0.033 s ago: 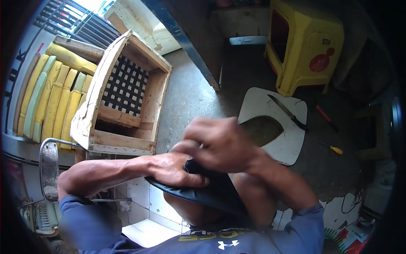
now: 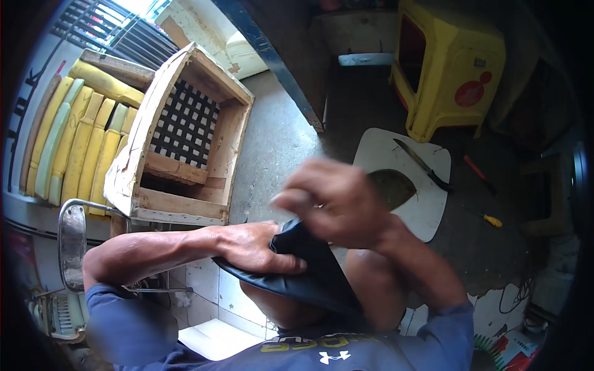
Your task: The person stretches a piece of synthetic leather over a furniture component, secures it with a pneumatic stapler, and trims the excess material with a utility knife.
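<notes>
A piece of black sheet material [image 2: 315, 278], perhaps vinyl or fabric, lies draped across my bare leg. My left hand [image 2: 253, 247] holds it down, thumb on top and the other fingers partly hidden beneath its folded edge. Just above that fold, my right hand [image 2: 334, 198] is closed with thumb and fingers pinched; it is blurred, and what it grips cannot be made out.
A wooden frame with black webbing [image 2: 185, 120] stands left beside stacked foam pads [image 2: 86, 142] and a metal chair [image 2: 73, 247]. Rightward are a white board [image 2: 427, 216] bearing a knife [image 2: 421, 164], a red-handled tool [image 2: 475, 168], a screwdriver [image 2: 492, 220] and a yellow stool [image 2: 451, 55].
My right hand has moved slightly up and to the right, with the black material's folded edge rising beneath it. My left hand stays almost where it was.
</notes>
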{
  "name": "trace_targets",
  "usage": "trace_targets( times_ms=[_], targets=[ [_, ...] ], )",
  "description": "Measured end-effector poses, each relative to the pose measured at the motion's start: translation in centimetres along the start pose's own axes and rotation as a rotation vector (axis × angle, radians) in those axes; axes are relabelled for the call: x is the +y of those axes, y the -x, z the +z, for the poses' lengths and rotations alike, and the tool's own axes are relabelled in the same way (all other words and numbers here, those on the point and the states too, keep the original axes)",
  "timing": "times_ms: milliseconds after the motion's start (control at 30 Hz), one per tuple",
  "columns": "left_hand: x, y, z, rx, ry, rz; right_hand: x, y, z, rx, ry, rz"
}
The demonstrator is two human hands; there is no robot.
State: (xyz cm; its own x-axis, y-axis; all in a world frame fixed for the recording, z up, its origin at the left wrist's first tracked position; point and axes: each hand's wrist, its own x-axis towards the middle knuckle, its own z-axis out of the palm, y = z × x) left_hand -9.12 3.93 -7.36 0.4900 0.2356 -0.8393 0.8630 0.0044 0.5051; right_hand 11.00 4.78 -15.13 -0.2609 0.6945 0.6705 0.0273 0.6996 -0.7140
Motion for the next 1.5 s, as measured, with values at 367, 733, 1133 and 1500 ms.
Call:
trace_targets(
  times_ms=[367,733,1133,1500],
  targets=[
    [0.2,0.7,-1.1,-0.071,0.099,-0.114,-9.2,15.2,2.0,-0.168,0.014,0.532],
    [1.5,6.0,-2.5,0.303,0.054,-0.259,-7.0,10.1,1.8,-0.059,-0.136,0.257],
    [-6.6,12.7,3.2,1.061,0.717,-0.039,-0.8,-0.1,-2.7,0.008,0.429,-0.118],
    [-6.8,12.4,3.4,1.134,0.635,-0.112,-0.1,8.9,-2.2,-0.149,0.161,0.604]
  ],
)
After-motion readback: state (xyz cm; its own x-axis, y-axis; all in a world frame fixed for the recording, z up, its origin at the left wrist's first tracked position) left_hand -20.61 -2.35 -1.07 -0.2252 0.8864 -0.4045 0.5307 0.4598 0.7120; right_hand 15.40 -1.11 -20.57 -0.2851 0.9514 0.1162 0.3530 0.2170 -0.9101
